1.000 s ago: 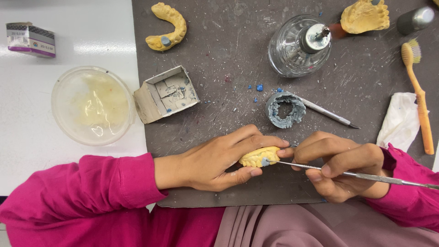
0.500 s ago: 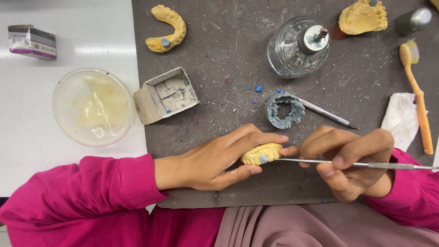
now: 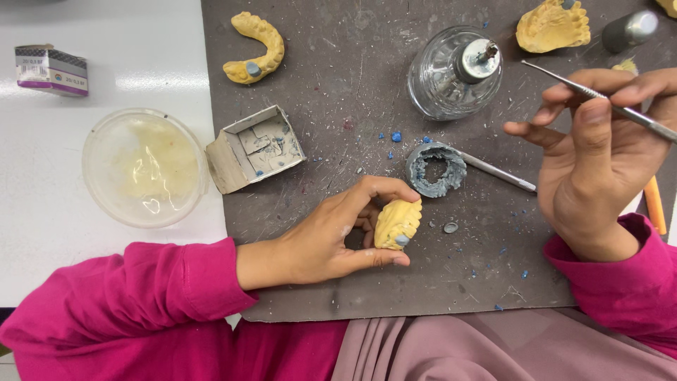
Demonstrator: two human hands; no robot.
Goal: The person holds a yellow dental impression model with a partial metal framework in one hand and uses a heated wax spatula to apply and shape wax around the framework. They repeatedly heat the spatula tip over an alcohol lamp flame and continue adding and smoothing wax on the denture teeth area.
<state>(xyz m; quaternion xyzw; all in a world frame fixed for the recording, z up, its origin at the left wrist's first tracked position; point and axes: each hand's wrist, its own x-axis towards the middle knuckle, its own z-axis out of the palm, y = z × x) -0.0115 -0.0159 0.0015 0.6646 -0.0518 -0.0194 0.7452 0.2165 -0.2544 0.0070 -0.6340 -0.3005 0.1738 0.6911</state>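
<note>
Grey mat: my left hand pinches a yellow dental cast. My right hand, right of it, grips a metal carver. A loose pinch could drop the cast.

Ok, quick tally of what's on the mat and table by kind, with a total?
Yellow dental casts: 3, one in the left hand at, an arch, one at the top
Metal instruments: 2, one in the right hand at, one on the mat
Glass burner: 1
Blue-grey wax ring: 1
Open cardboard box: 1
Clear round dish: 1
Total: 9
</note>
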